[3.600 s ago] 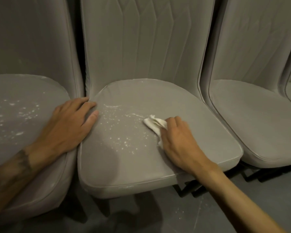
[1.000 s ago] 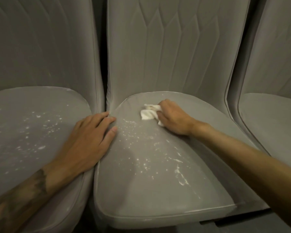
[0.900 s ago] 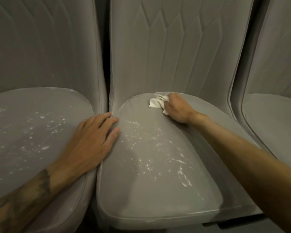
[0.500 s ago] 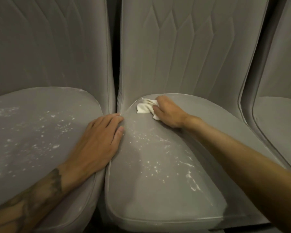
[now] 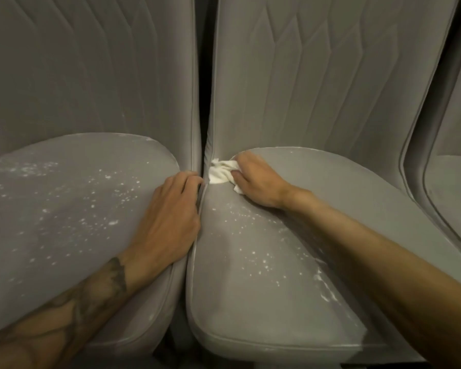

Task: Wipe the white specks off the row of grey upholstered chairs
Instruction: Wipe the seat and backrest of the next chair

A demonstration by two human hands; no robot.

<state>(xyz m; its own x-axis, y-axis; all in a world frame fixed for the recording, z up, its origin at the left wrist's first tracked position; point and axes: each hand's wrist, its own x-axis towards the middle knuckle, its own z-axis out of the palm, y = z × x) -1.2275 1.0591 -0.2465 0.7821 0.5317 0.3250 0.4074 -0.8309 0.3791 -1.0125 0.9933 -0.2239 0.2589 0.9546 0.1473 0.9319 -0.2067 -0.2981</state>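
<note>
Three grey chairs stand side by side. The left chair seat (image 5: 64, 209) and the middle chair seat (image 5: 264, 302) nearly touch along a narrow dark gap, and the third chair (image 5: 453, 187) shows only at the right edge. White specks (image 5: 101, 209) scatter across the left seat, and more dot the middle seat from its centre to its front.

The left hand (image 5: 168, 222) lies flat, palm down, on the left seat's right edge. Its fingers (image 5: 184, 179) are straight, and the tips reach the gap.

The right hand (image 5: 258, 182) has its fingers (image 5: 244, 158) curled over the crumpled white cloth (image 5: 221, 173), gripping it and pressing it into the middle seat's back left corner. Most of the cloth sticks out to the left of the fingertips, and a scrap peeks out under the palm. Its long axis runs roughly across the seat, pointing at the gap.

The backrest lies just behind the cloth and the seat edge just to its left. Open seat lies towards the front and the right.
</note>
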